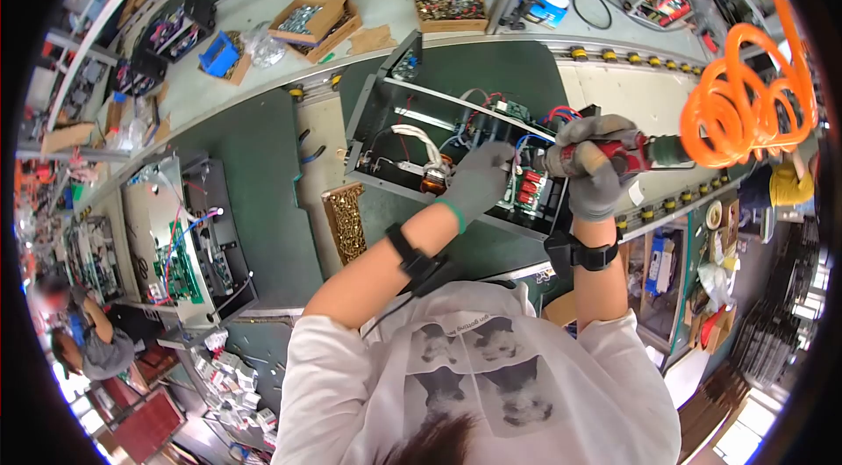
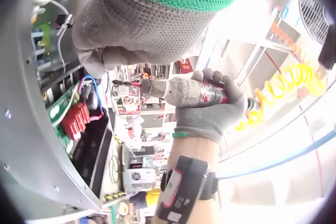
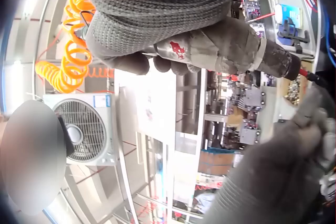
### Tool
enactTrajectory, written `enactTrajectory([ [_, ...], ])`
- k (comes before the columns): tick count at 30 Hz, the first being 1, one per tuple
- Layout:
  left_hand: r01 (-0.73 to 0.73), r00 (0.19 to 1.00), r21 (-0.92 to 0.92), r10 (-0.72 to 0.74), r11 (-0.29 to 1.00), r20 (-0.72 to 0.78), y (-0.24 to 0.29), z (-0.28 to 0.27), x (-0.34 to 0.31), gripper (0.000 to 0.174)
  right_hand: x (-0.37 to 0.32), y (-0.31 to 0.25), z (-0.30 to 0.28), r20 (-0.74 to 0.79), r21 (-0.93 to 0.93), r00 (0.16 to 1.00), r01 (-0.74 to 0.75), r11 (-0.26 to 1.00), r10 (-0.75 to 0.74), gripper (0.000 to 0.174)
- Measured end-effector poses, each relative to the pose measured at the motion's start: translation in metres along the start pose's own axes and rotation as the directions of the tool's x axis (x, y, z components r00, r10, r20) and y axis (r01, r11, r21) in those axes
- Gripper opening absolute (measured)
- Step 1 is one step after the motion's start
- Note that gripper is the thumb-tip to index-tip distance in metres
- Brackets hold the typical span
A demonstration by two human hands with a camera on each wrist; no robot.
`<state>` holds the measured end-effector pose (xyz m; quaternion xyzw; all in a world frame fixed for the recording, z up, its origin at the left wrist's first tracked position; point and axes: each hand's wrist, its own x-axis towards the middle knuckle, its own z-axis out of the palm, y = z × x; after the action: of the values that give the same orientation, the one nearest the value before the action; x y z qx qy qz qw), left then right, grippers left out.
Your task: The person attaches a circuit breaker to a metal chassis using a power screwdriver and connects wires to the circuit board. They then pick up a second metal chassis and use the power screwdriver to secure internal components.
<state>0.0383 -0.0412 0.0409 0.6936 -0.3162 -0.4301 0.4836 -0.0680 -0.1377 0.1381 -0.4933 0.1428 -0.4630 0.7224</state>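
Observation:
My gloved right hand (image 1: 595,167) grips a pneumatic screwdriver (image 3: 226,45), its body wrapped in worn tape and fed by a coiled orange hose (image 1: 732,105). The driver lies roughly level, with its bit (image 2: 126,82) towards my gloved left hand (image 1: 482,171). In the left wrist view, that left hand's fingers are bent together close to the bit's tip; whether they pinch something small I cannot tell. Both hands are over an open black metal case (image 1: 355,145). Inside it are a circuit board with red components (image 1: 528,188), a copper coil (image 1: 434,180) and bundled wires (image 1: 417,133).
A cardboard tray of brass-coloured fasteners (image 1: 348,224) is left of the case. Across the bench stand a box of small parts (image 1: 450,0) and a blue-and-white tub (image 1: 550,4). Another opened unit (image 1: 180,241) is at far left, near another person (image 1: 96,342).

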Motion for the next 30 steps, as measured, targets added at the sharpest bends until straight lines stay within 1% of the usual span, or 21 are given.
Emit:
enactTrajectory([
  [1,0.227,0.966,-0.271,-0.182,0.935,0.183,0.013,-0.008,-0.015,0.02,0.001,-0.007,-0.001,-0.018,0.024,0.998,0.054,0.998,-0.054,0.033],
  [2,0.074,0.99,-0.46,-0.009,0.885,0.14,-0.005,-0.002,-0.027,0.021,0.0,-0.011,-0.005,-0.033,0.003,0.995,0.095,0.995,-0.095,0.033],
  [3,0.073,0.987,-0.448,0.0,0.891,0.16,-0.003,0.0,-0.039,0.021,-0.002,-0.016,-0.011,-0.05,-0.002,0.992,0.114,0.993,-0.114,0.033],
  [5,0.048,0.996,-0.51,0.0,0.859,0.094,0.006,0.001,-0.056,0.024,-0.013,-0.026,-0.02,-0.092,-0.027,0.985,0.144,0.989,-0.146,0.033],
  [6,0.051,0.993,-0.501,0.007,0.864,0.114,0.009,0.0,-0.061,0.024,-0.02,-0.037,-0.017,-0.128,-0.009,0.988,0.09,0.996,-0.091,0.034],
  [8,0.233,0.961,-0.542,-0.106,0.808,0.255,0.013,0.0,-0.066,0.025,-0.032,-0.044,-0.026,-0.155,-0.026,0.979,0.13,0.991,-0.132,0.033],
  [10,0.254,0.951,-0.543,-0.106,0.8,0.29,0.0,0.009,-0.065,0.024,-0.044,-0.052,-0.032,-0.183,-0.037,0.97,0.153,0.987,-0.157,0.033],
  [12,0.274,0.942,-0.545,-0.106,0.792,0.318,-0.002,0.016,-0.063,0.024,-0.053,-0.059,-0.032,-0.234,0.043,0.958,0.182,0.982,-0.168,0.031],
  [14,0.334,0.907,-0.569,-0.093,0.751,0.41,0.001,0.02,-0.062,0.028,-0.058,-0.064,-0.034,-0.258,0.055,0.946,0.215,0.975,-0.194,0.03],
  [15,0.342,0.902,-0.559,-0.096,0.755,0.421,0.0,0.024,-0.062,0.028,-0.061,-0.066,-0.035,-0.269,0.072,0.939,0.24,0.968,-0.212,0.03],
  [16,0.329,0.911,-0.612,-0.071,0.72,0.406,-0.002,0.03,-0.06,0.029,-0.063,-0.063,-0.042,-0.278,0.061,0.925,0.286,0.956,-0.259,0.03],
  [17,0.314,0.92,-0.662,-0.046,0.681,0.389,-0.002,0.034,-0.059,0.03,-0.065,-0.065,-0.042,-0.289,0.059,0.92,0.294,0.954,-0.265,0.03],
  [18,0.319,0.916,-0.654,-0.047,0.686,0.398,-0.001,0.036,-0.059,0.03,-0.066,-0.066,-0.04,-0.311,0.089,0.915,0.298,0.95,-0.258,0.03],
  [20,0.258,0.913,-0.632,0.031,0.731,0.408,0.005,0.037,-0.059,0.031,-0.068,-0.066,-0.04,-0.341,0.119,0.905,0.308,0.944,-0.253,0.03],
  [21,0.262,0.91,-0.625,0.029,0.735,0.414,0.007,0.039,-0.06,0.031,-0.069,-0.066,-0.04,-0.33,0.125,0.91,0.304,0.944,-0.249,0.03],
  [23,0.22,0.925,-0.624,0.043,0.75,0.378,0.011,0.04,-0.063,0.032,-0.069,-0.066,-0.042,-0.324,0.134,0.913,0.305,0.943,-0.249,0.031],
  [25,0.248,0.918,-0.621,0.024,0.743,0.395,0.008,0.039,-0.064,0.031,-0.069,-0.066,-0.044,-0.298,0.131,0.929,0.267,0.955,-0.219,0.03],
  [27,0.278,0.911,-0.618,0.003,0.736,0.413,0.01,0.038,-0.066,0.03,-0.068,-0.068,-0.042,-0.317,0.133,0.928,0.247,0.96,-0.195,0.03],
  [28,0.258,0.916,-0.602,0.006,0.756,0.401,0.015,0.038,-0.068,0.029,-0.068,-0.069,-0.042,-0.33,0.135,0.929,0.223,0.965,-0.169,0.03],
  [30,0.238,0.92,-0.581,0.011,0.778,0.391,0.018,0.039,-0.07,0.029,-0.068,-0.068,-0.043,-0.341,0.144,0.925,0.227,0.963,-0.167,0.03],
])
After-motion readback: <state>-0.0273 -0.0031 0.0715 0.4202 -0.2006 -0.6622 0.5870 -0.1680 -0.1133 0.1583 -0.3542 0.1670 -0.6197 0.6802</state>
